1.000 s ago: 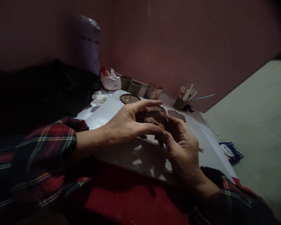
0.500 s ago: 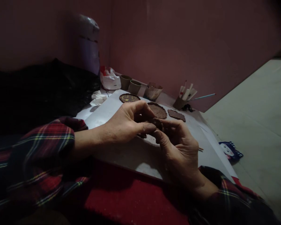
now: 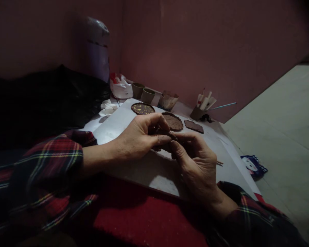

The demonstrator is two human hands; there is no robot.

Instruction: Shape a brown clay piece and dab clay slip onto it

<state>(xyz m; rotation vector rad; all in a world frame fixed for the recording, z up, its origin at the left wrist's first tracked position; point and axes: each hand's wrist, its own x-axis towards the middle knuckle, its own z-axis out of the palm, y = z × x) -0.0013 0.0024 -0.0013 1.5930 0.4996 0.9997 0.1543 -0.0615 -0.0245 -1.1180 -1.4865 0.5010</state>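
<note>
Since a second ago, the left hand (image 3: 141, 137) has curled its outstretched fingers shut, and the large clay mass once between the hands has shrunk to a small clay lump (image 3: 167, 145) pinched between both thumbs and fingertips above the white board (image 3: 113, 127); the right hand (image 3: 198, 161) is likewise closed on it. The step is best done, in my judgement, with even, light pressure, working over the board. The lump is mostly hidden by fingers and dim light, so its shape cannot be made out.
</note>
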